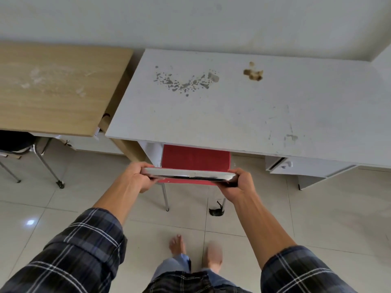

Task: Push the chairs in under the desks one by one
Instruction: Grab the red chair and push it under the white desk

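A red chair (195, 158) with a chrome backrest bar (188, 174) stands at the front edge of the white desk (243, 115), its seat partly under the desktop. My left hand (137, 176) grips the left end of the bar and my right hand (240, 185) grips the right end. One chrome chair leg (165, 197) shows below the seat. A second chair (19, 142), dark-seated with chrome legs, sits at the far left, partly under the wooden desk (55, 87).
The two desks stand side by side against a pale wall. A white drawer unit (304, 168) hangs under the white desk's right side. A dark scuffed patch (216, 210) marks the tiled floor near the chair's right leg. My bare feet (177, 244) stand behind the chair.
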{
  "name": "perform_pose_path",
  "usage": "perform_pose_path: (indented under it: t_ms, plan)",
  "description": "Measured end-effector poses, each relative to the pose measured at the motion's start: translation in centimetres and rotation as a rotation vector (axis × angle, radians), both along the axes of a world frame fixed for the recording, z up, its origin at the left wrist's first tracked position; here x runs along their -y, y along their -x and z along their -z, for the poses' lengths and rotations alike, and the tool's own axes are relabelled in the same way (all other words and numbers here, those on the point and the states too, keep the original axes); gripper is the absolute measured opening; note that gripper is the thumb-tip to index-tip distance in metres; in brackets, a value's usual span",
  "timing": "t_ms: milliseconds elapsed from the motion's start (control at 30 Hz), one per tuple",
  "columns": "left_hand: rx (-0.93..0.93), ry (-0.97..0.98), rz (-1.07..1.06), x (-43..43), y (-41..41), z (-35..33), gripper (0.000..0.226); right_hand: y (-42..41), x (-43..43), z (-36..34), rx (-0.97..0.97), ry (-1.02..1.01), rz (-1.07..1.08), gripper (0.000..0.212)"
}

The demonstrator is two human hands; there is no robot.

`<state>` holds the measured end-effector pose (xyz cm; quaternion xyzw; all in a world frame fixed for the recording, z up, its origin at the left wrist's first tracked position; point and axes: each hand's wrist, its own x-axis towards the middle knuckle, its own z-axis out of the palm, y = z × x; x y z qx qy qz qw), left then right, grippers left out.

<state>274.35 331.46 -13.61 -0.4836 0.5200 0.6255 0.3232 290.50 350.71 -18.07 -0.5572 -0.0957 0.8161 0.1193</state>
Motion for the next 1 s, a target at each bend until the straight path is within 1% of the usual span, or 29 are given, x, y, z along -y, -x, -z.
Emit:
perform_pose_path:
  t_ms: [67, 200, 300, 367, 433, 633, 800, 867, 933, 1000]
  plan:
    - [0.003, 0.006, 0.011, -0.4, 2.0, 0.0, 0.014, 1.8, -0.2, -0.1, -0.011, 0.008, 0.002, 0.019]
    - [-0.003, 0.019, 0.038, -1.1, 5.8, -0.6, 0.018, 4.9, 0.1, -0.4, -0.035, 0.026, 0.030, 0.022]
    - [-0.039, 0.006, 0.055, -1.7, 8.1, -1.2, 0.014, 7.4, -0.1, -0.6, -0.024, 0.030, 0.031, 0.021]
    - [-0.038, 0.011, 0.084, -2.0, 9.4, -1.3, 0.024, 8.5, -0.3, -0.6, -0.004, 0.024, 0.031, 0.025]
    - [-0.028, 0.029, 0.109, -2.1, 9.9, -1.1, 0.031, 8.9, -0.5, -0.4, 0.011, 0.022, 0.037, 0.034]
    - [-0.035, 0.017, 0.116, -2.1, 10.0, -0.4, 0.020, 8.9, -0.7, -0.3, 0.066, 0.035, 0.036, 0.039]
    - [-0.066, 0.025, 0.128, -2.6, 8.7, -1.0, 0.016, 8.3, -1.7, -0.8, 0.072, 0.040, -0.002, 0.030]
    - [-0.087, 0.073, 0.115, -2.8, 8.4, -1.1, 0.010, 8.0, -1.9, -1.0, 0.062, 0.038, -0.070, 0.023]
    - [-0.164, 0.179, 0.135, -3.4, 7.8, -1.1, 0.007, 7.4, -2.2, -1.0, 0.064, 0.037, -0.167, 0.016]
    - [-0.316, 0.396, 0.183, -4.3, 6.6, -1.0, 0.021, 6.4, -2.6, -1.0, 0.061, 0.024, -0.276, 0.015]
